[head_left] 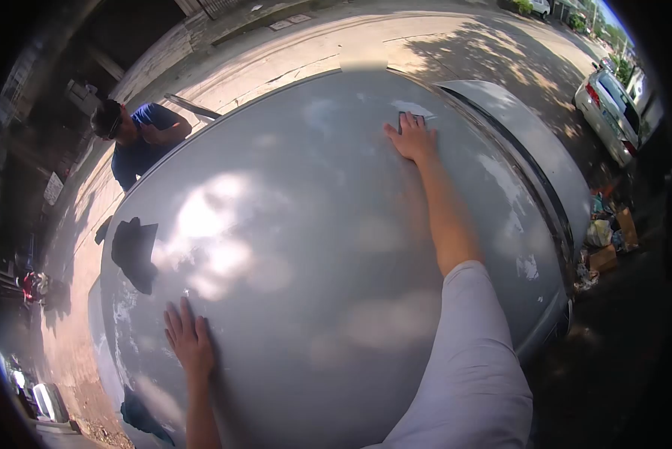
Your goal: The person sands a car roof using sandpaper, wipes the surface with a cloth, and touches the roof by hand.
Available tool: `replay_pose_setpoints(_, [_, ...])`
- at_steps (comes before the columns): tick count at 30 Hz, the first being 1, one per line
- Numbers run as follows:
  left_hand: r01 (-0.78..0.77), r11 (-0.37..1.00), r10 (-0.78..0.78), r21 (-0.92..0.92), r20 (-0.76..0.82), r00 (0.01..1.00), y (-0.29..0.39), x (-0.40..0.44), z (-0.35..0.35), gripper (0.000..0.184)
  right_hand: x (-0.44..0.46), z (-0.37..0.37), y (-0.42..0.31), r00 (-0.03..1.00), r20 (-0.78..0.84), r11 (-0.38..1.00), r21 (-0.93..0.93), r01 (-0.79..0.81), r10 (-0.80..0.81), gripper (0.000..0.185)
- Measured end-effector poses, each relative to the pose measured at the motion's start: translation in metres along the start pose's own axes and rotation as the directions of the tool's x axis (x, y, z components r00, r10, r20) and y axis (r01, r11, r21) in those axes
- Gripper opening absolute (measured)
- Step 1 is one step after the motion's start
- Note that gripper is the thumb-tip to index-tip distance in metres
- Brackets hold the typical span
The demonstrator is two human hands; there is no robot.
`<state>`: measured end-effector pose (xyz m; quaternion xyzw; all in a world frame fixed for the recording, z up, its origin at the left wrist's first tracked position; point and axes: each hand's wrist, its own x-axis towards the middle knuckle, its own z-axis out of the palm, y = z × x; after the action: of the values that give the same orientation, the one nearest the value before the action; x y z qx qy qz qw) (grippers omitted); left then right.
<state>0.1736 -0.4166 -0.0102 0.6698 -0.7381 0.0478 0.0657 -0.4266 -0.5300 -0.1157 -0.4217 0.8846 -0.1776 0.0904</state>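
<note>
A grey car roof [313, 224] with pale, chipped patches fills the middle of the head view. My left hand [190, 340] lies flat on it at the lower left, fingers apart, holding nothing. Farther up, toward the roof's far right edge, my right hand [413, 138] presses down on a small dark, flat piece [402, 120] that shows at its fingertips; most of that piece is hidden under the hand. A whitish patch is beside those fingers. At the roof's left side, a dark cloth-like thing [134, 254] lies on the surface.
Beyond the roof's left edge stands a person in a dark blue shirt [156, 135]. A silver car [609, 112] is parked at the upper right. Bags and cardboard [605, 243] lie on the ground at the right. Another dark cloth [141, 415] is at the roof's lower left.
</note>
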Motion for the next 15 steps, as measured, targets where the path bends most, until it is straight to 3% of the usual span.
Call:
replay_pose_setpoints(3, [0.038,0.999,-0.038,-0.030,0.002,0.999,0.004,0.003,0.000,0.055,-0.038,-0.010,0.112,0.993,-0.044,0.985,-0.124,-0.118,0.113,0.082])
replay_pose_setpoints(5, [0.018,0.998,-0.019,-0.058,-0.024,1.000,0.004,0.002,-0.003,0.057,-0.084,-0.018,0.146,0.987,-0.055,0.984,-0.086,-0.156,0.151,0.074])
replay_pose_setpoints(6, [0.003,0.996,-0.008,-0.089,-0.050,0.999,0.001,0.003,-0.004,0.057,-0.103,-0.030,0.153,0.985,0.026,0.984,-0.041,-0.172,0.173,0.070])
replay_pose_setpoints(7, [-0.012,0.994,0.002,-0.113,-0.087,0.996,-0.005,0.006,0.003,0.057,-0.112,-0.015,0.177,0.985,-0.039,0.982,-0.083,-0.168,0.165,0.069])
replay_pose_setpoints(13, [-0.030,0.978,-0.009,-0.207,-0.189,0.982,-0.008,0.012,0.029,0.056,-0.251,-0.019,0.174,0.983,-0.031,0.967,-0.177,-0.184,0.182,0.064])
replay_pose_setpoints(15, [-0.048,0.966,-0.003,-0.255,-0.199,0.980,-0.006,0.006,0.028,0.056,-0.319,-0.035,0.129,0.985,0.004,0.966,-0.198,-0.166,0.170,0.065])
